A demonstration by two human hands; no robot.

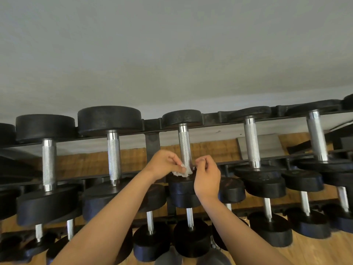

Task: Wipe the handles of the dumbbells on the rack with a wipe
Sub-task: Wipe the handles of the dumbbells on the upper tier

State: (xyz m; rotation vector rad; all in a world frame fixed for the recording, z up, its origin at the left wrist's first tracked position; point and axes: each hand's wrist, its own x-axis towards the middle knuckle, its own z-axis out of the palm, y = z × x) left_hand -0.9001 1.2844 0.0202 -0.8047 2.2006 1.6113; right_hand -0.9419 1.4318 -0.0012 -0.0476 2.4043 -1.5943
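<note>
At the upper tier of the black steel rack (152,139), as my head camera sees it, my left hand (164,163) pinches a small crumpled white wipe (181,171) between thumb and fingertips. It presses the wipe against the near end of the knurled silver handle (185,148) of the middle black round-headed dumbbell. My right hand (207,177) sits just on the other side of that handle with its fingers curled in tight. Whether they grip a corner of the wipe I cannot tell, as my own knuckles hide the tips.

The wipe touches only the lowest part of this handle, and the long knurled stretch above it is bare, so I judge this handle is only partly done.

Two thicker silver handles stand to the left (114,155) and two more to the right (252,142) on the same tier. A lower row of smaller dumbbells (267,207) sits beneath my arms. None of them shows a damp sheen or smear, so I cannot say which are already done. I judge that much of the rack is left to wipe.
</note>
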